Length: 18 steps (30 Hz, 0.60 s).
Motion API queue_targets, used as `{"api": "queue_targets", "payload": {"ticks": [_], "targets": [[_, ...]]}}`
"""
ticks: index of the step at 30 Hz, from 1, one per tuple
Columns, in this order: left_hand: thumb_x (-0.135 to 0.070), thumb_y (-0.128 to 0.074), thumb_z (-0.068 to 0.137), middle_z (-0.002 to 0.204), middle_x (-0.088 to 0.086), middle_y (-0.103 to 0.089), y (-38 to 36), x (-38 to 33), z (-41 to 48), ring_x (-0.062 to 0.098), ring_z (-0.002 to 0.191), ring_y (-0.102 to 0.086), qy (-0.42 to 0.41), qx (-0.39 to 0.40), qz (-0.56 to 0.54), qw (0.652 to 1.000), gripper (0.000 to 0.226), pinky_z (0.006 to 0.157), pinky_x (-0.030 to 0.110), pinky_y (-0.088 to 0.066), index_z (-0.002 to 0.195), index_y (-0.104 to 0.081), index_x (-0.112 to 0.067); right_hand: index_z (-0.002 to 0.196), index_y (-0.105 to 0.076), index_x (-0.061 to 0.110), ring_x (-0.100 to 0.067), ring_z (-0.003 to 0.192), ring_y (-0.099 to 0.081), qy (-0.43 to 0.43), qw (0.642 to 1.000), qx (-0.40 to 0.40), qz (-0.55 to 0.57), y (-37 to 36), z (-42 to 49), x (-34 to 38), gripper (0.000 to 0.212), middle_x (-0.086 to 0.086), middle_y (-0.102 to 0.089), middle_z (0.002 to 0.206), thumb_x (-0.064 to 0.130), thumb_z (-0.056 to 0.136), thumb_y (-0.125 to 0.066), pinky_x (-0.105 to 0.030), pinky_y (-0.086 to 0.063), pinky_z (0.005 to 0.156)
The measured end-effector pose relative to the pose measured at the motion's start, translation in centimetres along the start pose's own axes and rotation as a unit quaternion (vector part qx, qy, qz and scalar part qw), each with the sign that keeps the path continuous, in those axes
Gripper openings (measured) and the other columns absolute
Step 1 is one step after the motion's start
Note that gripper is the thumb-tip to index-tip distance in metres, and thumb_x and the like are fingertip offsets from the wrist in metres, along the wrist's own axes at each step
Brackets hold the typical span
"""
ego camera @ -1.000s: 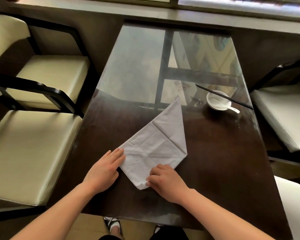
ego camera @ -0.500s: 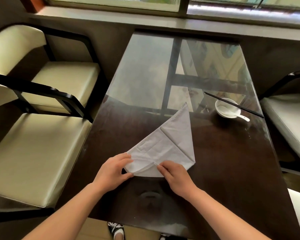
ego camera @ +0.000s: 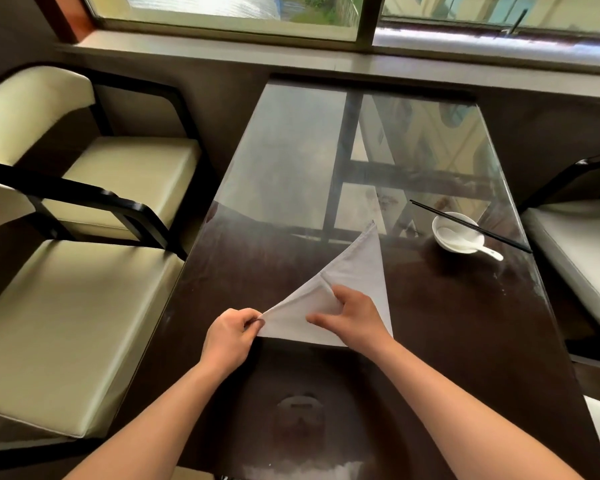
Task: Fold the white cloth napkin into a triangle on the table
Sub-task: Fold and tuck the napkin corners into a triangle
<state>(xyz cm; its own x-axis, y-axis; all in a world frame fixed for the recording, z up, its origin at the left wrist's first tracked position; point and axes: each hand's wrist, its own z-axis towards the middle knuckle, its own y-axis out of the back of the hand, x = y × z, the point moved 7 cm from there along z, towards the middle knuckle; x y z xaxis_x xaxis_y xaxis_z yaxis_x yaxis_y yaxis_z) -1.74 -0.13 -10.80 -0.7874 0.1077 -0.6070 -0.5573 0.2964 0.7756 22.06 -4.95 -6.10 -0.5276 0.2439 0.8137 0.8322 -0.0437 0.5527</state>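
White cloth napkin [ego camera: 357,271] folded to a narrow triangle on the dark glass-topped table [ego camera: 465,341], apex pointing far, creased across the middle, near-left corner lifted. Left hand [ego camera: 229,336] pinching that corner; right hand [ego camera: 354,315] spread open, pressing on the cloth. White bowl [ego camera: 459,232] with spoon and black chopsticks [ego camera: 471,226] far right, well apart.

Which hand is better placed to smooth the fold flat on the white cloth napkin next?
Right. The right hand lies open on the white cloth napkin, while the left hand pinches its left corner.
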Motion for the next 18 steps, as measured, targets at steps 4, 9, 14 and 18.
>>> {"api": "queue_targets", "payload": {"ticks": [4, 9, 14, 18], "targets": [[-0.033, -0.066, 0.092, 0.082, -0.009, -0.058, 0.1, 0.1, 0.5, 0.009, 0.078, -0.057, 0.021, -0.006, -0.003, 1.000, 0.010, 0.071, 0.032, -0.049, 0.099, -0.072, -0.034, 0.066, -0.060, 0.019, -0.011, 0.058, -0.048, -0.020, 0.999, -0.036, -0.012, 0.4, 1.4, -1.4, 0.028, 0.008, -0.054, 0.060, 0.026, 0.089, -0.073, -0.032, -0.036, 0.058], [-0.027, -0.070, 0.089, 0.079, -0.012, -0.061, 0.5, 0.0, 0.2, 0.011, 0.082, -0.056, 0.014, -0.040, 0.009, 0.999, 0.007, 0.070, 0.031, -0.047, 0.093, -0.074, -0.031, 0.097, -0.069, 0.019, -0.021, 0.088, -0.066, -0.094, 0.992, -0.040, -0.071, 0.1, 3.9, -2.7, 0.015, 0.000, -0.071, 0.092, 0.033, 0.092, -0.067, -0.036, -0.052, 0.077], [-0.023, -0.072, 0.087, 0.079, -0.010, -0.065, 0.5, 0.1, 0.0, 0.015, 0.084, -0.053, 0.003, -0.052, 0.045, 0.998, 0.008, 0.075, 0.035, -0.048, 0.091, -0.078, -0.026, 0.095, -0.069, 0.023, -0.025, 0.095, -0.066, -0.117, 0.978, -0.045, -0.168, -0.5, 4.9, -3.4, 0.018, 0.000, -0.073, 0.099, 0.039, 0.095, -0.061, -0.034, -0.049, 0.074], [-0.024, -0.071, 0.088, 0.080, -0.010, -0.066, 0.4, -0.1, 0.1, 0.014, 0.082, -0.053, 0.006, -0.062, 0.047, 0.997, 0.008, 0.076, 0.036, -0.047, 0.092, -0.078, -0.026, 0.098, -0.068, 0.021, -0.028, 0.095, -0.066, -0.126, 0.976, -0.069, -0.166, -0.5, 4.9, -3.8, 0.015, -0.003, -0.073, 0.098, 0.034, 0.094, -0.061, -0.033, -0.047, 0.072]]}}
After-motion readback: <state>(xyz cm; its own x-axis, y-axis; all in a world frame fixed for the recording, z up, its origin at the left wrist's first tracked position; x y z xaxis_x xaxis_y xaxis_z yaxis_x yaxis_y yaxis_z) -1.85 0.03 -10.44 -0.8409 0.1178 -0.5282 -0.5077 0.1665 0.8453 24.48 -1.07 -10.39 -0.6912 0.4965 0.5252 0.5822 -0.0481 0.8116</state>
